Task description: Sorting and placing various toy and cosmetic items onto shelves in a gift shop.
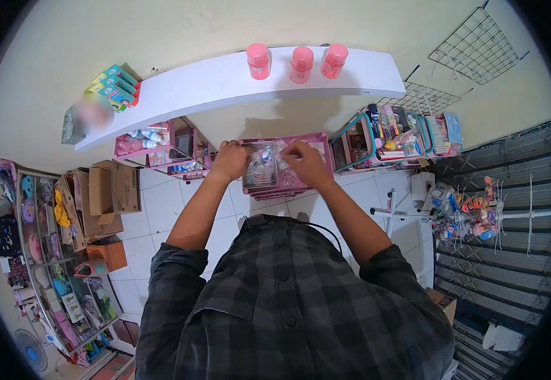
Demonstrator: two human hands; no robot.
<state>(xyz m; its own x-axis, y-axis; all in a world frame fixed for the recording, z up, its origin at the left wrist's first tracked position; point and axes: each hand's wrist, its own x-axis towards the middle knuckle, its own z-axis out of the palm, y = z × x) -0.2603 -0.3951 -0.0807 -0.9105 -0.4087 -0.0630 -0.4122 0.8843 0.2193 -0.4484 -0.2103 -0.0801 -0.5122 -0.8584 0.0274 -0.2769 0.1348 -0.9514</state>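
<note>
A clear rectangular plastic container (261,180) with small clear-wrapped items inside rests on the top of a pink rack (296,188) in front of me. My left hand (231,161) is closed at the container's left rim, its fingers curled over the edge. Just past the right rim is my right hand (306,163), fingers bent together toward the thumb. Whatever sits between those fingertips is too small to make out. More small packets lie on the pink top beneath the right hand.
A white wall shelf (206,88) spans above the rack, carrying pink-lidded jars (258,62) and green boxes (114,87). Pink bins (152,145) stand left, a filled teal-edged cart (392,142) right. Cardboard boxes (107,190) and a glass display case (66,272) line the left side.
</note>
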